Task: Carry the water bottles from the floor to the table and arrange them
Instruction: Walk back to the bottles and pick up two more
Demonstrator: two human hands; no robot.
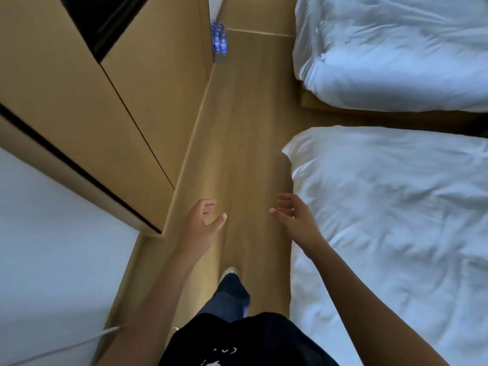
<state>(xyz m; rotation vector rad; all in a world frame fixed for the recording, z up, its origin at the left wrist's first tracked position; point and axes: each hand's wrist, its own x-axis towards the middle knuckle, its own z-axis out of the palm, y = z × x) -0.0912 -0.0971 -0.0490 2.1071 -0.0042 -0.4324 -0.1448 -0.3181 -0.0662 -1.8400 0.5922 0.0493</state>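
Note:
A pack of several clear water bottles (219,38) with blue labels stands on the wooden floor far ahead, tight against the corner of the tall wooden cabinet. My left hand (200,223) and my right hand (293,215) are both stretched out in front of me over the floor, fingers apart, holding nothing. Both hands are far from the bottles. No table shows in this view.
A tall wooden cabinet (87,96) with a dark recess lines the left side. Two beds with white duvets, one near (390,220) and one far (396,48), fill the right. A narrow strip of wooden floor (245,128) runs between them. My leg and shoe (229,276) are below.

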